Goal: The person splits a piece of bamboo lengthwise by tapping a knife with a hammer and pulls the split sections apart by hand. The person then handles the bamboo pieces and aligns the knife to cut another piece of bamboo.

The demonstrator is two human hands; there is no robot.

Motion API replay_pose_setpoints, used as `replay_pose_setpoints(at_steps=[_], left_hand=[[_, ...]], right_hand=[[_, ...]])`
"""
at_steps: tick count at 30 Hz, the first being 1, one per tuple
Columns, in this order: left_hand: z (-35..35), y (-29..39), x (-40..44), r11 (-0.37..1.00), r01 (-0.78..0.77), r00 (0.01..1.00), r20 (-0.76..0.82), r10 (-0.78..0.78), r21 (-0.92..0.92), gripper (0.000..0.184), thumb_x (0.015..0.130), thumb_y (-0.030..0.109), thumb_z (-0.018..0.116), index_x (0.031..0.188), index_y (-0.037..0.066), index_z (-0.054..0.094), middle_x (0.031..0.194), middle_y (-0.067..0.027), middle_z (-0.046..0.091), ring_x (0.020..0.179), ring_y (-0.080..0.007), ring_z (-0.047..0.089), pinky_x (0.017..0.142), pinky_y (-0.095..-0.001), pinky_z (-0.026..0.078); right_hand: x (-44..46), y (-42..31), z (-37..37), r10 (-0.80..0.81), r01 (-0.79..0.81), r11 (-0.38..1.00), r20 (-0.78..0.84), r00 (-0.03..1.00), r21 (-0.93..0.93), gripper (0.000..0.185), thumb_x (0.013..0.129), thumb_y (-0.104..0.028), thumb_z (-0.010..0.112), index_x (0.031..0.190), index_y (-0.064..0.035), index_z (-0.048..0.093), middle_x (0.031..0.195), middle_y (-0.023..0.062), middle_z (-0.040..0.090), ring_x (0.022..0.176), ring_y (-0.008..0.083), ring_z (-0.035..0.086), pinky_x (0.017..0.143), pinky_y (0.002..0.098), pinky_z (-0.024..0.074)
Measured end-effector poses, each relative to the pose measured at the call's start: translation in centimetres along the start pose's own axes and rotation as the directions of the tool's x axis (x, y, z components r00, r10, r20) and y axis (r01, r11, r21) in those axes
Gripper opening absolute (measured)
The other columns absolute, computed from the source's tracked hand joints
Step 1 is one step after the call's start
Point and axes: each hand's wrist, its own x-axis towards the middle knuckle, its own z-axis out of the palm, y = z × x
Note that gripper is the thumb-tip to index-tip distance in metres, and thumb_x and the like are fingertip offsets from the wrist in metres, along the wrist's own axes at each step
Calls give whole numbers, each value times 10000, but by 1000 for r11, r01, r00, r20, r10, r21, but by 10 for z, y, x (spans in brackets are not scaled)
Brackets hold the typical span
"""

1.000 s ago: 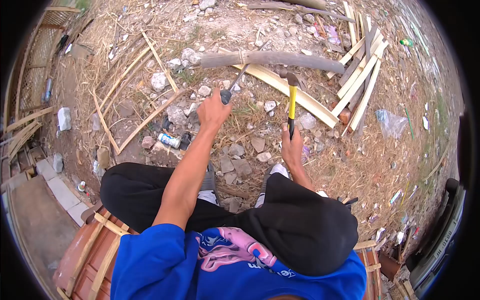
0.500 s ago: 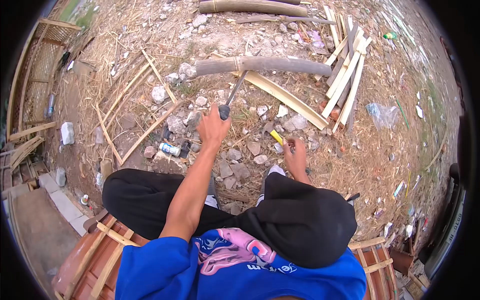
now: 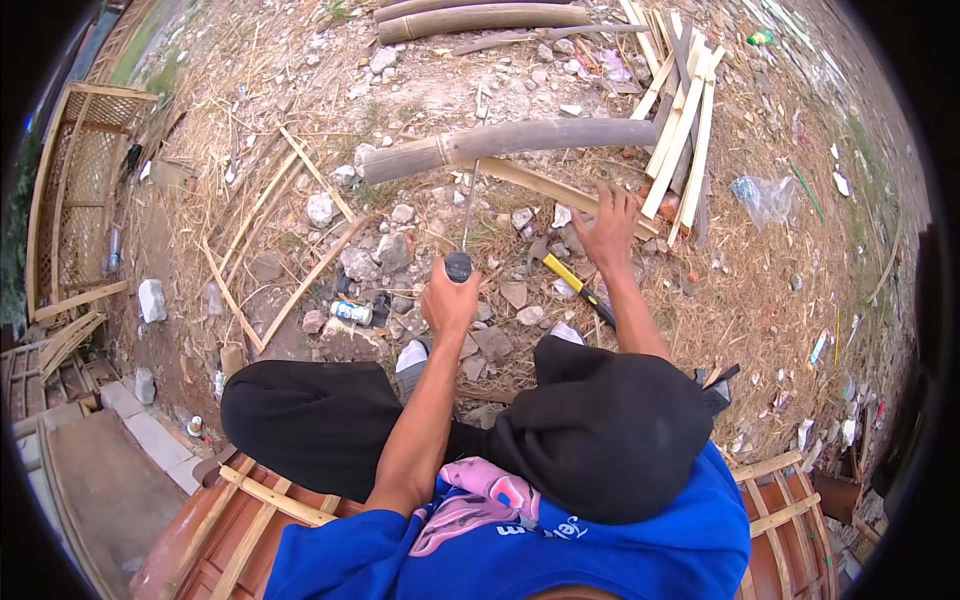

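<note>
My left hand (image 3: 450, 298) is closed around the black handle of a long, narrow-bladed knife (image 3: 470, 205). Its blade points away from me, and the tip reaches the near side of a grey bamboo pole (image 3: 520, 141) lying crosswise. My right hand (image 3: 610, 235), fingers stretched out, is over the near end of a pale split bamboo piece (image 3: 535, 183); whether it touches the piece I cannot tell. Just left of that forearm, a hammer (image 3: 568, 277) with a yellow and black handle lies on the stones by my foot.
Pale bamboo strips (image 3: 687, 130) are piled at the right, and more poles (image 3: 485, 22) lie at the far side. Thin sticks (image 3: 290, 230), a can (image 3: 351, 312) and stones (image 3: 360, 263) are on the left. A plastic bag (image 3: 765, 200) lies on the right.
My right hand has let go of the hammer and moved forward to the split bamboo. My left hand has come closer to me with the knife, its tip no longer past the pole.
</note>
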Motion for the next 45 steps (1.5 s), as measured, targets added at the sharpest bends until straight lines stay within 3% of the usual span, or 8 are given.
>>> replay_pose_setpoints(at_steps=[6,10,20,29,33,37,40,45], left_hand=[[-17,-7,22,982,-87,995,-28,93,169,499,753,370,722,1140,95,569,855,-237,706,859,-464,678,760,-555,512],[-50,-18,54,913,-141,987,-20,160,383,476,785,392,726,1132,121,548,852,-253,708,844,-475,684,726,-575,516],[-125,-57,134,912,170,951,-305,-53,373,589,747,423,717,1248,146,580,962,-240,712,933,-443,679,825,-538,513],[-168,-25,196,897,165,896,-319,-310,-411,483,677,380,751,1014,39,688,931,-169,713,920,-323,682,835,-423,501],[-242,22,207,995,-10,878,-475,57,100,488,736,428,692,1085,88,656,973,-211,714,966,-378,676,838,-470,504],[-312,75,196,792,9,831,-445,334,611,524,805,482,658,1224,184,556,1070,-230,701,1025,-443,659,841,-535,509],[-355,95,194,633,7,811,-374,449,774,554,812,502,656,1280,231,535,1066,-222,704,1027,-437,665,832,-540,515],[-397,83,199,817,-134,795,-432,426,561,518,801,450,681,1220,158,591,916,-152,695,857,-339,666,744,-454,517]], right_hand=[[14,96,32,-252,340,934,463,850,-115,279,891,-139,595,1168,-110,574,1029,174,624,968,353,634,863,487,466],[32,78,-2,-363,405,914,427,828,-9,238,907,-77,521,1141,-119,530,886,183,604,860,374,656,695,473,516],[38,107,-121,-161,279,955,616,771,-100,251,946,-131,502,1195,-154,516,864,184,685,784,398,676,683,487,528],[1,150,-110,-12,-61,994,649,761,90,306,1009,-273,540,1292,-161,571,953,234,690,871,420,668,776,470,514],[-9,146,-88,-50,-156,953,640,766,261,308,997,-292,578,1210,-72,609,1002,241,688,962,388,674,852,436,505],[-6,119,-91,-8,-281,914,703,711,294,328,996,-320,583,1208,-70,612,1082,229,681,1020,370,663,904,424,493],[-9,124,-77,-42,-199,940,672,739,278,340,996,-331,585,1220,-77,608,1098,221,680,1019,356,662,906,411,491],[-7,119,-78,6,-272,918,675,738,289,352,996,-332,589,1226,-65,602,1107,215,681,1016,330,666,906,401,492]])
